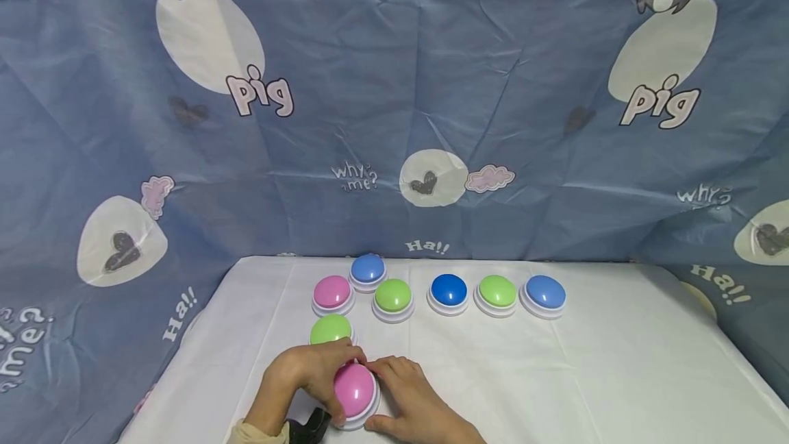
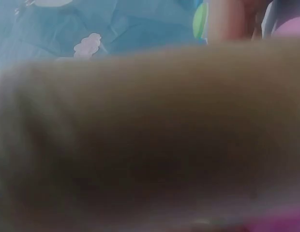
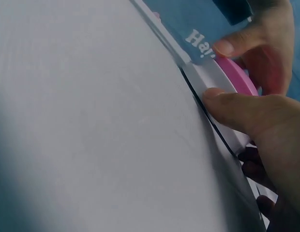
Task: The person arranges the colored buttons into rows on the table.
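Note:
A pink push button [image 1: 354, 390] with a white round base is at the near edge of the white-covered table, between both hands. My left hand [image 1: 317, 370] holds it from the left, fingers over its far side and thumb at its near side. From the right, my right hand [image 1: 409, 399] grips the white base [image 3: 210, 79], with its thumb on the near side and fingers at the far side. A green push button [image 1: 331, 329] lies just beyond the left hand and is partly hidden by it. In the left wrist view a blurred forearm hides most of the scene.
Beyond the hands are another pink button [image 1: 331, 292], a light blue one [image 1: 367, 268] and a green one [image 1: 393, 295]. Further right, a dark blue button [image 1: 448, 290], a green button [image 1: 497, 291] and a light blue button [image 1: 545, 292] form a row. Blue printed cloth [image 1: 370, 88] hangs behind the table.

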